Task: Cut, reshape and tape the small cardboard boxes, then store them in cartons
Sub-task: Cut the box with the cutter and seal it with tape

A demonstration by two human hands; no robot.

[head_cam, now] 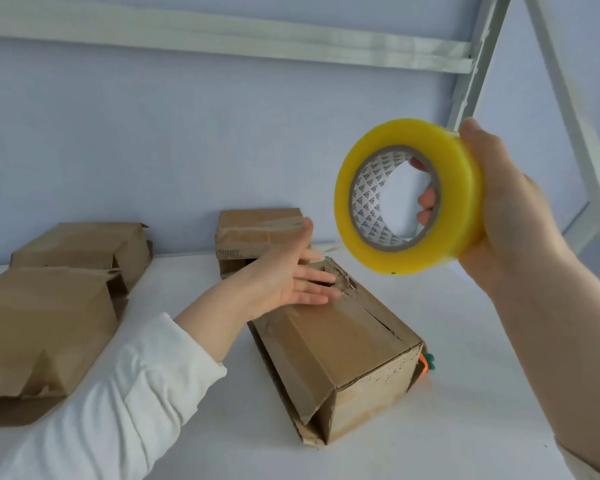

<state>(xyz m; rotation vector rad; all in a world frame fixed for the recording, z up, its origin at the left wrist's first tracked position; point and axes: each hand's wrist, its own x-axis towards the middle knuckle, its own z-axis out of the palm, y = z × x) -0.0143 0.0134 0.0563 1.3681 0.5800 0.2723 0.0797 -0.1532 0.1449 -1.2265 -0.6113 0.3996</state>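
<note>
Taping looks like the step in hand: the right hand (pixel 510 209) holds a yellow tape roll (pixel 409 197) in the air, fingers hooked through its core, above and to the right of the small cardboard box (pixel 340 355) lying on the white bench (pixel 465 393). The left hand (pixel 291 271) is spread flat, fingers straight, over the box's torn far end. Next, judging by this, the roll's free end must be found and brought to the box's seam. Three other boxes (pixel 45 323) wait toward the back and left.
</note>
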